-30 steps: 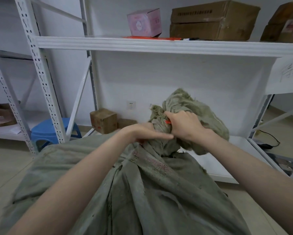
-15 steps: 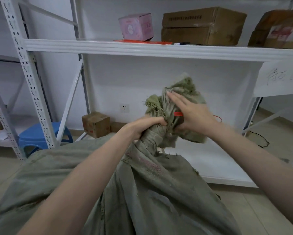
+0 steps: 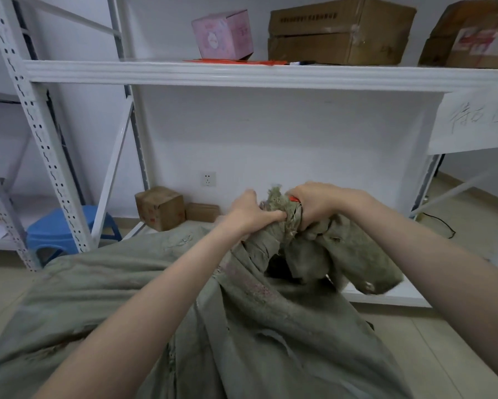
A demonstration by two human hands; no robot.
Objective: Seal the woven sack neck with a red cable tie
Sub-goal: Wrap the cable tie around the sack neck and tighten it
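Left hand (image 3: 249, 210) fingers curled tight round gathered neck (image 3: 282, 223) of woven sack (image 3: 242, 326). Right hand (image 3: 318, 201) grips neck w/ red cable tie (image 3: 293, 199) partly hidden under fingers.

Handwritten characters are seen on the white paper sign (image 3: 472, 125), but they cannot be read. A printed line on the cardboard box (image 3: 340, 30) is too blurred to read.

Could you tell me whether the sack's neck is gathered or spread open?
Gathered shut: left hand and right hand squeeze the neck into a tight bunch. Whether the red tie is fastened, cannot tell.
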